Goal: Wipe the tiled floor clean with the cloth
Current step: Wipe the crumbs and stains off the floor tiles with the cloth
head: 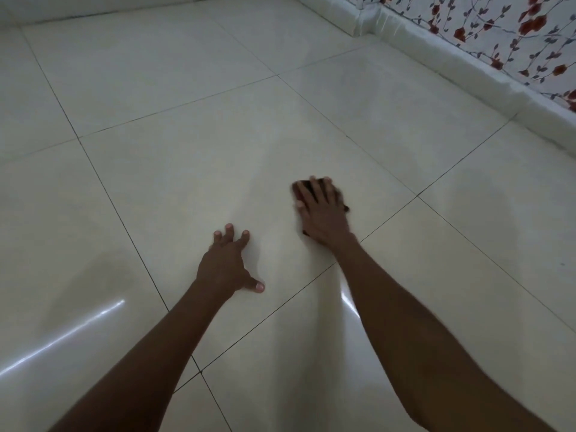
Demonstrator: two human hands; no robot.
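My right hand [322, 213] lies flat, fingers spread, pressing a small dark, crumpled cloth [303, 190] against the pale glossy tiled floor [193, 169]. The cloth sits directly under the palm and shows only as dark edges past my fingertips at 11 o'clock and beside the heel of the hand. Its shape is blurred and I cannot tell its long axis. My left hand [229, 265] is empty, fingers splayed and braced on the same tile, near the right hand at its 8 o'clock and apart from the cloth. From the cloth, unwiped tile runs on toward 12 and 1 o'clock, up to the white skirting [436, 57] below the red-flowered wall covering [511, 29]. The right hand, already on the cloth, looks placed to carry the stroke, likely outward.
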